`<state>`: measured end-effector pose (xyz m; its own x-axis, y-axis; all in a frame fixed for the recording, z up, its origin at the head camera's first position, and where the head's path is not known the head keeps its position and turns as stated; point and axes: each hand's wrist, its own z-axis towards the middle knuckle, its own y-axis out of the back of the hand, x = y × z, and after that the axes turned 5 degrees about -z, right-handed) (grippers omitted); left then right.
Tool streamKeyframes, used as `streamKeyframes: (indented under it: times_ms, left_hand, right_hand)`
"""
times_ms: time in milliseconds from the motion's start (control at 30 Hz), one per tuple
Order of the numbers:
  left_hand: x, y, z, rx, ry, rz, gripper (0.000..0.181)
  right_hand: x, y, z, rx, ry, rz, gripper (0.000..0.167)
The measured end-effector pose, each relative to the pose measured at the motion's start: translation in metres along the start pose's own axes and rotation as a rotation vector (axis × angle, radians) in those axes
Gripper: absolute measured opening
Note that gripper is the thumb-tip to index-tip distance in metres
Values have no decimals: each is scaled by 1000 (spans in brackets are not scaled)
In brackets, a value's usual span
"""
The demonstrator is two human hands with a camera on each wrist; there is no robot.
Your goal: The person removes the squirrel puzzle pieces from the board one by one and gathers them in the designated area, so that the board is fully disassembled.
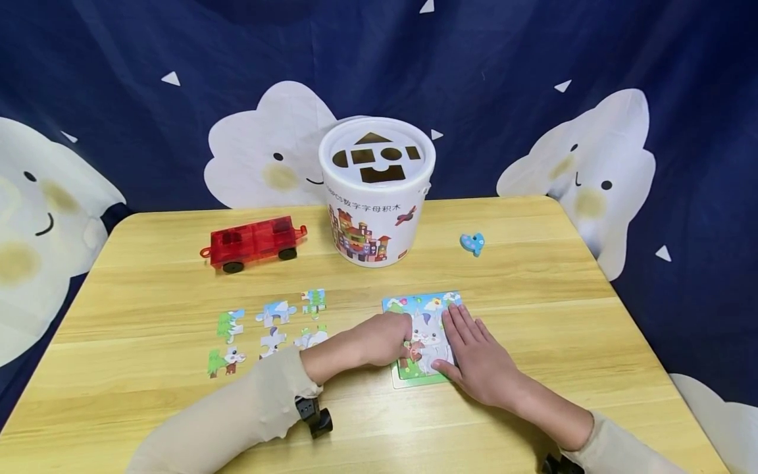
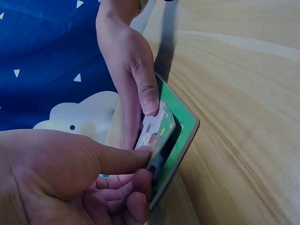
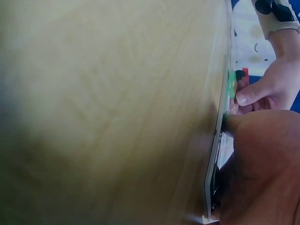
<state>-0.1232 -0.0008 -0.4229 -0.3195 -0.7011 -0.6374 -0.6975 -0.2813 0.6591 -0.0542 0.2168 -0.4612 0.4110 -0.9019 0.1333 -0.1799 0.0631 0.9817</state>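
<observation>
A rabbit-picture jigsaw puzzle (image 1: 425, 339) lies in a thin green-edged puzzle board (image 1: 414, 382) near the table's middle. My left hand (image 1: 381, 339) pinches the puzzle's left side. In the left wrist view, the puzzle's green edge (image 2: 164, 133) stands tilted above the board (image 2: 180, 145), with a dark gap between. The left thumb (image 2: 126, 159) lies on top and curled fingers are below. My right hand (image 1: 482, 362) rests on the puzzle's right side with straight fingers, its thumb on the picture. The right wrist view shows the board edge-on, mostly hidden by that hand.
Several loose jigsaw pieces (image 1: 275, 313) lie to the left, partly behind the left arm. Beyond them stands a red toy wagon (image 1: 254, 240). A white block bucket (image 1: 373, 224) stands at the back, with a small blue toy (image 1: 472, 243) to its right.
</observation>
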Motion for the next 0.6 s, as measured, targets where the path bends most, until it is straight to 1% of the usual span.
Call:
streamKeyframes:
  times_ms: [100, 233, 300, 467, 600]
  left_hand:
    - [2, 0, 0, 1, 19, -87, 10]
    - [5, 0, 1, 5, 14, -187, 10]
    - [6, 0, 1, 9, 11, -215, 11]
    - [8, 1, 3, 8, 11, -246, 16]
    - [11, 5, 3, 12, 19, -271, 13]
  right_hand:
    - [1, 1, 0, 10, -1, -1, 82]
    - [1, 2, 1, 18, -4, -5, 82]
    - [1, 2, 0, 19, -6, -8, 82]
    - [1, 2, 0, 15, -5, -7, 82]
    - [2, 1, 0, 9, -6, -7, 82]
